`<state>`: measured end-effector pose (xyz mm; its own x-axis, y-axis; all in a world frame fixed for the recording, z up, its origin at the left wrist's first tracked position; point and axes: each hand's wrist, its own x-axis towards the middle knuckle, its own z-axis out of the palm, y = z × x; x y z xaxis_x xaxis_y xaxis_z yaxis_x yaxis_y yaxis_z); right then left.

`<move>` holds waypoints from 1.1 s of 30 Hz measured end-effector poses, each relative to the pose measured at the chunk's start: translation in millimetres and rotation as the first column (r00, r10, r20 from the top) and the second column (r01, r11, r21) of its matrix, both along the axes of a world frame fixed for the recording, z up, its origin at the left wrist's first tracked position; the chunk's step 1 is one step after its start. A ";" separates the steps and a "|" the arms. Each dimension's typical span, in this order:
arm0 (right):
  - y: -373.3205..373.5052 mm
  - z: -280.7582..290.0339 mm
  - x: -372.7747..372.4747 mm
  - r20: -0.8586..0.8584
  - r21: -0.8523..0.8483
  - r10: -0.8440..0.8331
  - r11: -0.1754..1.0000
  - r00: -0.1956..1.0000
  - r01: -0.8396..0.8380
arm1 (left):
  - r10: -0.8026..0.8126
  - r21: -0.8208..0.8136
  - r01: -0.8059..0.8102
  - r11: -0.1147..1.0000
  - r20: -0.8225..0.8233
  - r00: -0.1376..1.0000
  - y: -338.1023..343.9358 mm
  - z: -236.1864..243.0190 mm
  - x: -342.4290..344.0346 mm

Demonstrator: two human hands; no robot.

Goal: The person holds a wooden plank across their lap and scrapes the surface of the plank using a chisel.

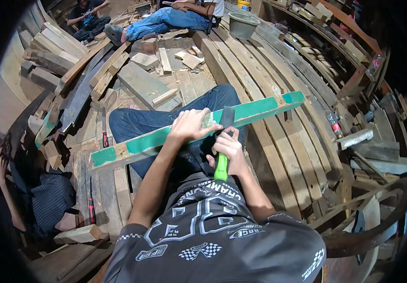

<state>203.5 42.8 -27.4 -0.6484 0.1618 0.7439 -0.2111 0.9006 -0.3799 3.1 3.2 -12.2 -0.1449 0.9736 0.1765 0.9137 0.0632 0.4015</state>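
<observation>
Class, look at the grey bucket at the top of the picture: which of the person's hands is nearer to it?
Right. The right hand, gripping the green-handled hatchet, lies more directly below the grey bucket; the left hand presses on the green plank, further left.

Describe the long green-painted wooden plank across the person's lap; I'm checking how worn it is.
The long green-painted wooden plank lies slanting across the blue-jeaned legs, its right end higher in the picture. Its green paint is scraped off in patches, baring pale wood near the left end and at the middle. The left hand presses down on it. The right hand holds a green-handled hatchet whose dark head meets the plank's edge.
</observation>
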 end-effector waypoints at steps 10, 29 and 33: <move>-1.2 10.9 9.7 -0.029 -0.023 -0.020 1.000 0.999 0.020 | 0.007 -0.050 -0.007 0.999 -0.009 1.000 -0.2 6.7 7.5; 0.6 -12.2 1.8 -0.290 0.006 0.160 0.986 0.944 -0.165 | -0.061 0.047 0.059 0.997 0.043 0.997 -1.9 8.7 1.2; 13.7 -12.2 -4.2 -0.276 0.013 0.124 0.992 0.953 -0.125 | -0.019 0.096 0.016 0.995 0.028 0.999 4.5 -1.6 1.2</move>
